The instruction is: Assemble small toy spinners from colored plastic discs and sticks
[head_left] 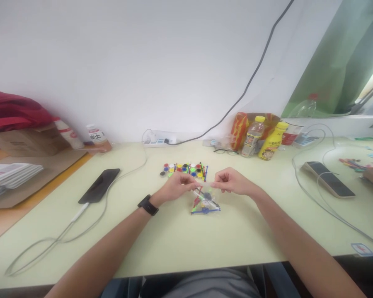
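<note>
A clear plastic bag (206, 203) hangs between my hands, low over the table. Inside it are coloured sticks and round pieces in blue, red, green, white and black. My left hand (178, 186), with a black watch on the wrist, pinches the left side of the bag's top edge. On the opposite side, my right hand (233, 181) pinches the same edge between thumb and finger. Just beyond my hands, coloured discs (179, 167) lie in rows with more sticks (206, 171) beside them. My left hand partly hides the nearest discs.
To the left lies a black phone (99, 185) on a looping white cable. Bottles (273, 140), a red-yellow snack bag (238, 130) and glasses (225, 151) stand or lie by the wall near a power strip (160, 139). A dark-faced device (328, 179) and cables are at right.
</note>
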Demonstrator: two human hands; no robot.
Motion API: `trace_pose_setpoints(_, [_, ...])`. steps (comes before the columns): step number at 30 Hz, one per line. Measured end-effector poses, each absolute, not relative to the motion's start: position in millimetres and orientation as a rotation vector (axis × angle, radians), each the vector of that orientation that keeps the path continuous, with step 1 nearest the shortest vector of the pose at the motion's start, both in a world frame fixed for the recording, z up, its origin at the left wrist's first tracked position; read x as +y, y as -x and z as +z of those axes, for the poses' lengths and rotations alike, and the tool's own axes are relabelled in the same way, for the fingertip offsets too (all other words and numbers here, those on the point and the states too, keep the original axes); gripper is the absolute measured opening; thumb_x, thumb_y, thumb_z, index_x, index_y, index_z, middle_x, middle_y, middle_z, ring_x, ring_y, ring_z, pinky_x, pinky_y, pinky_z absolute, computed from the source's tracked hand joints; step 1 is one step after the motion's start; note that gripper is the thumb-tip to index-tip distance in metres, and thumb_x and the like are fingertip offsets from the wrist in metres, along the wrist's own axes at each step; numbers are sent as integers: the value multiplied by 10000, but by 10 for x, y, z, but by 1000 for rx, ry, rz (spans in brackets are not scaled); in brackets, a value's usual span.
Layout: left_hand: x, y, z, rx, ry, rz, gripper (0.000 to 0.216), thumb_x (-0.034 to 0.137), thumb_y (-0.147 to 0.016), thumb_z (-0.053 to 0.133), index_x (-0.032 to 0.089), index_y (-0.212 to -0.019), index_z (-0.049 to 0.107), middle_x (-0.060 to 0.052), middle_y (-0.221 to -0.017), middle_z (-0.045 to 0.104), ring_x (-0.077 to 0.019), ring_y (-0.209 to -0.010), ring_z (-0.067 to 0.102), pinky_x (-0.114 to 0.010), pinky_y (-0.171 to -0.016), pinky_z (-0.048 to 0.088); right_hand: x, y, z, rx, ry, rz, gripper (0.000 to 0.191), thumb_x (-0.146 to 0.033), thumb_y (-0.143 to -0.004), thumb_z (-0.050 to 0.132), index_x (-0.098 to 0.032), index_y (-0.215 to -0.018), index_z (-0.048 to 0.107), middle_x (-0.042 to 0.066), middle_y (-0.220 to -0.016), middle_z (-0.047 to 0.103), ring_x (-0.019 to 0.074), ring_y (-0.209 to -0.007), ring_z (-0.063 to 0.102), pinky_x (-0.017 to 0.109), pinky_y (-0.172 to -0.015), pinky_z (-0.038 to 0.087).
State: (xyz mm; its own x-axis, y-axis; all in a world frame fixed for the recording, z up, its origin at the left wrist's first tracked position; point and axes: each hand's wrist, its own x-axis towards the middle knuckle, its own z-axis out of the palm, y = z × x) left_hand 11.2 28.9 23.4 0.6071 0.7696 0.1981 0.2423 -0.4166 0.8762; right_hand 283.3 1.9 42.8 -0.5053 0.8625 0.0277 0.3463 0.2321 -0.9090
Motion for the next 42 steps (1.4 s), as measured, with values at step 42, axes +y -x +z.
trace_pose_setpoints(42, [157, -195, 9, 940, -2236, 691, 391, 448, -1003, 552, 169, -784, 717, -18, -677, 652, -144, -612, 539, -276, -568, 404, 743, -3749, -417, -1960, 1670, -392, 173, -246, -914, 584, -200, -926, 750, 113, -1000, 741, 298, -1012, 631, 435, -909, 467])
